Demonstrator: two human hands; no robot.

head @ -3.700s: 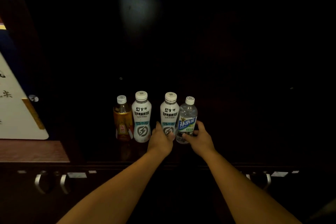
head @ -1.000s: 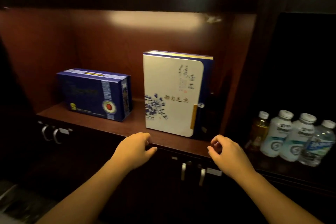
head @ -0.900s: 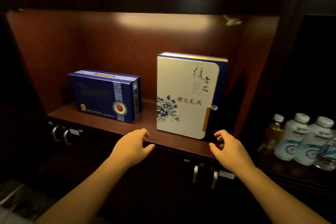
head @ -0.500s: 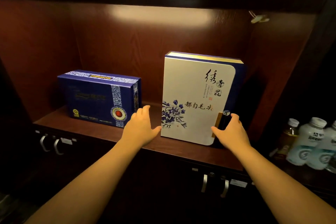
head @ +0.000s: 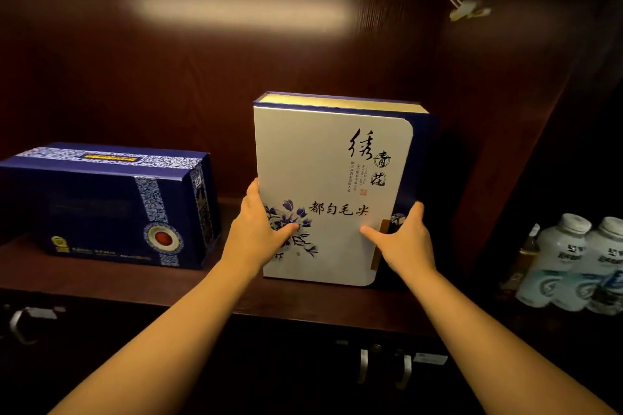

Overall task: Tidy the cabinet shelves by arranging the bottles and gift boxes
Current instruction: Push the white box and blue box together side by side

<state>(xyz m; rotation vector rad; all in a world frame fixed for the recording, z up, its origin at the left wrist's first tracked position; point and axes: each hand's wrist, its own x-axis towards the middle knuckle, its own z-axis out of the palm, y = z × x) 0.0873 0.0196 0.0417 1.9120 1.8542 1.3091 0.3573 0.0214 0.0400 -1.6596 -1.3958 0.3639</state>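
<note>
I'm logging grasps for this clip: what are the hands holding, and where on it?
Both grip the upright white gift box by its lower side edges: left hand on the left edge, right hand on the right, by the clasp.

the left hand (head: 256, 232) and right hand (head: 403, 241) gripped the two side edges of the white gift box (head: 332, 185), which stood upright on the shelf (head: 111, 280). a blue gift box (head: 104, 202) lay to its left, apart from it, and white bottles (head: 573, 263) stood in the dark compartment at right.
</note>
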